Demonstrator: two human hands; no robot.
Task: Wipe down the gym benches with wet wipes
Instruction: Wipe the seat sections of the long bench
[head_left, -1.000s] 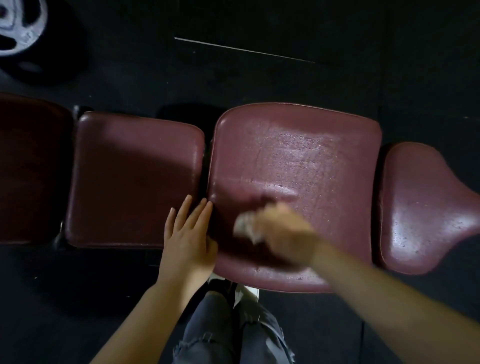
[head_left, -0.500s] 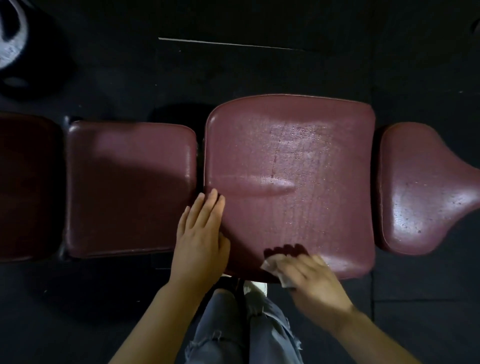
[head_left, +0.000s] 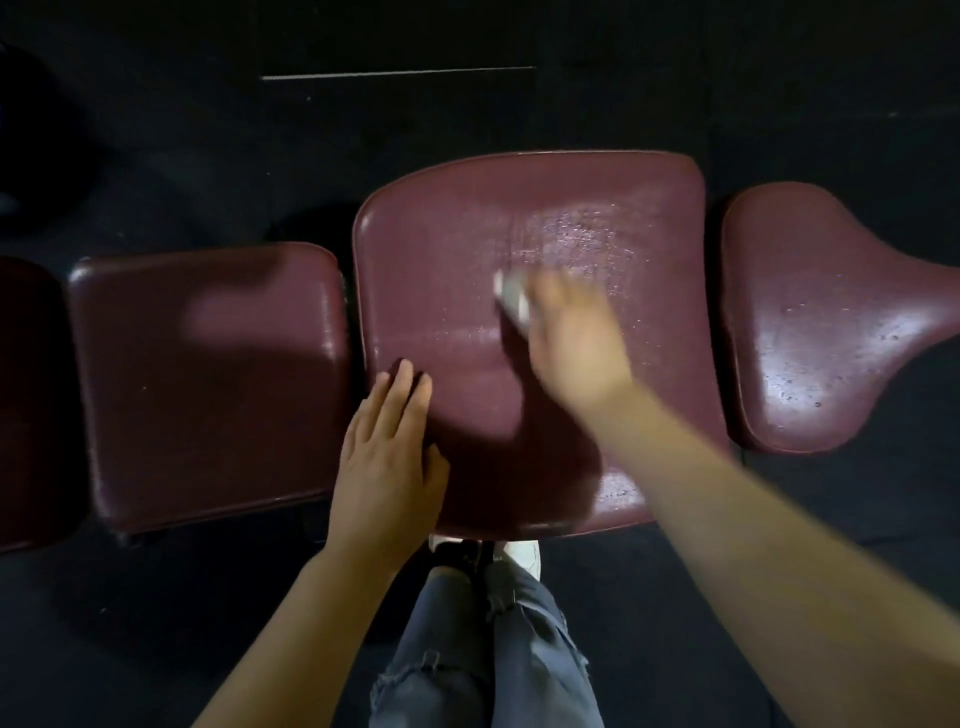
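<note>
R hand (head_left: 571, 338) is out over the middle pad (head_left: 447, 249) of the bench, motion-blurred, w/ a white wipe (head_left: 511, 296) at its fingertips, against the pad surface near the centre. Grip is too smeared to read — fingers look bent over the wipe, but can't tell if it's pinched or just pressed flat. Wet sheen and droplets show on the pad just beyond and right of the wipe.

L hand (head_left: 389, 457) lies flat at the pad's near-left corner, fingers straight and pressed together, tips on the maroon vinyl, palm over the edge by the gap to the left pad (head_left: 208, 384).

Right pad (head_left: 831, 322), tapered shape, sits apart across a narrow gap, spotted w/ droplets. Another dark pad is cut off at far left.

Below: jeans (head_left: 488, 649), ripped at the knee, and a white shoe (head_left: 519, 551) just under the pad's near edge. Floor (head_left: 675, 78) is dark, w/ a thin pale line at top.
</note>
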